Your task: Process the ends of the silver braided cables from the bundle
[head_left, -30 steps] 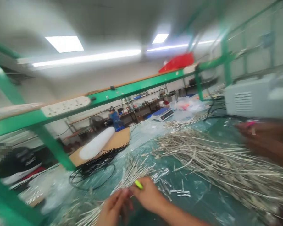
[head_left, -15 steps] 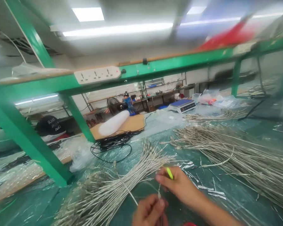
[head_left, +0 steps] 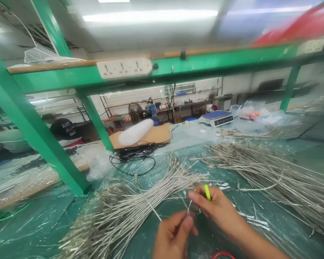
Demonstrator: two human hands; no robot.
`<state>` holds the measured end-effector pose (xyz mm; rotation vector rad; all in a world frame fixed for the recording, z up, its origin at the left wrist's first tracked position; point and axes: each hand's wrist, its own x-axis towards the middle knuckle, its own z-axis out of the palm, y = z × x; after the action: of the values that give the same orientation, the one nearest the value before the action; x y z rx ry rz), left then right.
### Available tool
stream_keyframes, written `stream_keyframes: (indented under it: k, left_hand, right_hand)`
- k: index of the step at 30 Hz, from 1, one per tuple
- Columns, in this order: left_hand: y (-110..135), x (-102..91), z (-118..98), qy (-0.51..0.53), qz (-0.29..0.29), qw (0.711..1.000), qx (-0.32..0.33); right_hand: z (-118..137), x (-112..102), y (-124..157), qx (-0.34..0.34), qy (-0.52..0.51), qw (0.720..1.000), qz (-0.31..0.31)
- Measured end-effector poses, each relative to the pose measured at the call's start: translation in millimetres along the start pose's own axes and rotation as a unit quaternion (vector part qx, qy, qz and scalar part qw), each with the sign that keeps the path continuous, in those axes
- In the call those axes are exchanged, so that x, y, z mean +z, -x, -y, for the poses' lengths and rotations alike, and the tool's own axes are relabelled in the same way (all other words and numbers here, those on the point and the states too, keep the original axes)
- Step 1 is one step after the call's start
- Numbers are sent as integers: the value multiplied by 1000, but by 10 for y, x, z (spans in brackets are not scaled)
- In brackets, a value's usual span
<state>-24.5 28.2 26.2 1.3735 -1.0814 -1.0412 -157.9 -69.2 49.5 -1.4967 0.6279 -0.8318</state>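
Observation:
My left hand [head_left: 174,233] is low in the middle, thumb and forefinger pinched on the end of a thin silver cable [head_left: 151,210]. That cable runs up and left into a pile of silver cables [head_left: 118,212]. My right hand [head_left: 218,210] is just right of it, fingers closed, with a yellow-green piece [head_left: 207,192] standing out between them. Its fingertips almost meet the left hand's at the cable end. Both hands hover over the green bench top [head_left: 35,230] covered in clear plastic.
A larger heap of silver cables [head_left: 272,172] spreads on the right. Black cords [head_left: 135,153], a white cylinder [head_left: 136,131] on cardboard and a scale [head_left: 217,118] lie further back. A green frame post [head_left: 40,136] and beam with a power strip [head_left: 124,68] stand ahead. A person [head_left: 62,129] sits behind at the left.
The view has swung left and settled. My hands have drawn closer together on the cable end. The other person's hand seen at the right a second ago is out of view.

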Motion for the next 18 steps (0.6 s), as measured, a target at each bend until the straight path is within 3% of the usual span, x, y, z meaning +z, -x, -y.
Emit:
stream_keyframes:
  k: [6,14,18]
  left_hand:
    - [9,-24,-71,16,94,995,6]
    - [-3,-15,-3,70,47,996,-7]
    - [-47,-60,19,106,44,993,1]
  right_hand:
    - [4,23,-6,33,-30,999,-21]
    - [48,21,19,9,-15,1000,-18]
    - [91,45,36,-12,-29,999,21]
